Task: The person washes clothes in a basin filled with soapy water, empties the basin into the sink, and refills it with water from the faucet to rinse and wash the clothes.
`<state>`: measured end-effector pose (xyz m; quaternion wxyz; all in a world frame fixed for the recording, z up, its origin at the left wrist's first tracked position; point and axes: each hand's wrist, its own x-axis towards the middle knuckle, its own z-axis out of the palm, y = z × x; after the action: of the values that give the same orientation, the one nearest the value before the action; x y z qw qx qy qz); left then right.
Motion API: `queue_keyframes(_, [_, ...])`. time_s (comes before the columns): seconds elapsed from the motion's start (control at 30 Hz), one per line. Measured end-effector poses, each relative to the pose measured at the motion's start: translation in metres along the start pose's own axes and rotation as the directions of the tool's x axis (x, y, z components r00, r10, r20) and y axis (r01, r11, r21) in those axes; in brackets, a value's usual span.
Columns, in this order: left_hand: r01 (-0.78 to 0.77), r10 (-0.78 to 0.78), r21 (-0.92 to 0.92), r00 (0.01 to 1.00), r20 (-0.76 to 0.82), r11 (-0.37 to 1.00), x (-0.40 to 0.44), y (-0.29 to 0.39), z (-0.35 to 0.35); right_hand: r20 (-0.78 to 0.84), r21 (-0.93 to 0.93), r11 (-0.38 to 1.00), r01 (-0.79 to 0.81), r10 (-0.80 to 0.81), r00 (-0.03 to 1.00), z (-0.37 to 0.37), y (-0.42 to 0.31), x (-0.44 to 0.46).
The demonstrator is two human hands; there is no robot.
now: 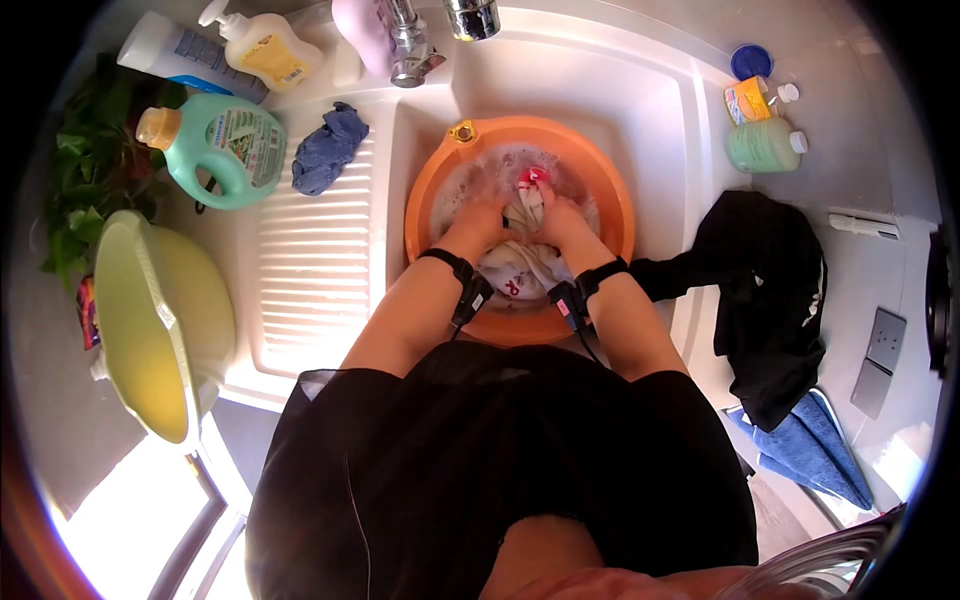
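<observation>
Both hands are inside an orange basin (424, 190) that stands in the sink and holds foamy water. A wet whitish garment (515, 280) with red marks lies bunched in the water, and its upper end shows a bright red patch. My right hand (562, 220) is closed on the upper part of the garment, thumb toward the red patch. My left hand (483, 222) grips the same cloth from the other side; its fingertips are partly hidden by cloth and suds. Black straps with small devices circle both wrists.
A ribbed washboard (315, 260) adjoins the sink, with a blue cloth (330, 148) on it. A green detergent jug (225, 150), a pump bottle (262, 45) and a yellow-green tub (205, 290) are left. Black clothing (765, 290) drapes at right, below small bottles (765, 146). A faucet (410, 45) overhangs behind.
</observation>
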<state>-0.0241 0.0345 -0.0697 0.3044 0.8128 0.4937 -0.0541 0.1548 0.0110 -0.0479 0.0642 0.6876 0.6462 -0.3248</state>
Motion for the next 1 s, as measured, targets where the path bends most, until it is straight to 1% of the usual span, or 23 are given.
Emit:
queue_keyframes(0.03, [-0.018, 0.017, 0.034, 1.0, 0.002, 0.999, 0.004, -0.001, -0.001, 0.018, -0.071, 0.997, 0.01, -0.009, 1.0, -0.003, 0.0, 0.001])
queue_keyframes(0.13, [0.069, -0.059, -0.071, 0.99, 0.131, 0.995, 0.018, 0.0, -0.009, -0.078, 0.014, 0.998, 0.065, -0.064, 0.995, -0.012, 0.002, 0.006])
queue_keyframes(0.17, [0.031, -0.03, -0.078, 0.999, 0.011, 0.996, 0.016, -0.002, -0.011, -0.118, 0.032, 0.993, 0.116, -0.111, 0.987, -0.016, 0.004, 0.003])
queue_keyframes(0.23, [-0.046, 0.026, -0.086, 0.975, -0.222, 0.995, 0.005, 0.0, -0.008, -0.191, 0.058, 0.976, 0.211, -0.197, 0.962, -0.043, -0.002, -0.029])
queue_keyframes(0.33, [0.023, -0.037, -0.058, 0.969, -0.246, 0.998, -0.015, 0.017, -0.032, -0.308, 0.12, 0.933, 0.34, -0.291, 0.906, -0.079, -0.015, -0.073])
queue_keyframes(0.4, [-0.049, -0.003, -0.227, 0.975, -0.222, 0.973, 0.002, -0.001, -0.007, -0.41, 0.277, 0.899, 0.34, -0.21, 0.888, -0.096, -0.015, -0.088])
queue_keyframes(0.43, [-0.087, 0.02, -0.307, 0.977, -0.213, 0.948, 0.004, -0.003, -0.007, -0.457, 0.352, 0.87, 0.344, -0.161, 0.875, -0.1, -0.014, -0.092])
queue_keyframes(0.47, [-0.034, -0.018, -0.445, 0.994, -0.111, 0.895, 0.005, -0.004, -0.006, -0.449, 0.544, 0.774, 0.323, -0.056, 0.892, -0.099, -0.013, -0.095])
queue_keyframes(0.5, [0.033, -0.041, -0.567, 0.999, -0.002, 0.823, -0.001, 0.002, -0.016, -0.415, 0.739, 0.58, 0.341, -0.007, 0.91, -0.094, -0.007, -0.094])
queue_keyframes(0.53, [0.111, -0.052, -0.667, 0.993, 0.107, 0.736, -0.006, 0.006, -0.026, -0.369, 0.877, 0.339, 0.339, 0.026, 0.929, -0.089, -0.002, -0.09])
queue_keyframes(0.57, [0.068, -0.08, -0.767, 0.997, 0.022, 0.637, -0.013, 0.01, -0.03, -0.316, 0.947, 0.071, 0.312, 0.042, 0.948, -0.085, 0.002, -0.088])
queue_keyframes(0.6, [0.015, -0.117, -0.85, 0.992, -0.055, 0.527, -0.022, 0.016, -0.031, -0.229, 0.973, -0.008, 0.23, 0.08, 0.97, -0.086, -0.003, -0.093])
queue_keyframes(0.63, [-0.05, -0.162, -0.911, 0.979, -0.126, 0.409, -0.029, 0.022, -0.031, -0.227, 0.962, -0.145, 0.233, 0.06, 0.972, -0.079, -0.003, -0.089])
queue_keyframes(0.67, [-0.277, -0.123, -0.944, 0.946, -0.301, 0.178, -0.034, 0.03, -0.029, -0.226, 0.933, -0.279, 0.229, 0.042, 0.973, -0.066, 0.0, -0.082])
queue_keyframes(0.7, [-0.349, -0.049, -0.89, 0.924, -0.379, 0.294, -0.047, 0.041, -0.037, -0.225, 0.887, -0.408, 0.215, 0.024, 0.974, -0.057, -0.002, -0.08])
queue_keyframes(0.73, [-0.422, 0.034, -0.813, 0.894, -0.447, 0.4, -0.063, 0.053, -0.056, -0.229, 0.884, -0.411, 0.223, 0.037, 0.973, -0.061, -0.02, -0.086])
queue_keyframes(0.77, [-0.446, 0.109, -0.754, 0.885, -0.454, 0.483, -0.072, 0.062, -0.068, -0.318, 0.867, -0.404, 0.291, 0.0, 0.948, -0.064, -0.032, -0.085])
queue_keyframes(0.8, [-0.475, 0.183, -0.683, 0.87, -0.457, 0.554, -0.082, 0.071, -0.081, -0.222, 0.875, -0.439, 0.204, 0.011, 0.975, -0.063, -0.039, -0.089])
queue_keyframes(0.83, [-0.46, 0.236, -0.644, 0.883, -0.407, 0.611, -0.087, 0.079, -0.088, -0.122, 0.874, -0.473, 0.115, 0.017, 0.992, -0.061, -0.043, -0.093])
queue_keyframes(0.87, [-0.448, 0.284, -0.597, 0.892, -0.353, 0.665, -0.089, 0.083, -0.091, -0.113, 0.873, -0.479, 0.088, -0.023, 0.993, -0.055, -0.043, -0.091])
queue_keyframes(0.93, [-0.426, 0.264, -0.566, 0.899, -0.349, 0.706, -0.085, 0.086, -0.085, -0.093, 0.871, -0.49, 0.033, -0.098, 0.991, -0.037, -0.039, -0.085])
queue_keyframes(1.0, [-0.41, 0.236, -0.537, 0.901, -0.364, 0.738, -0.083, 0.09, -0.078, -0.09, 0.884, -0.467, -0.001, -0.172, 0.981, -0.028, -0.034, -0.084])
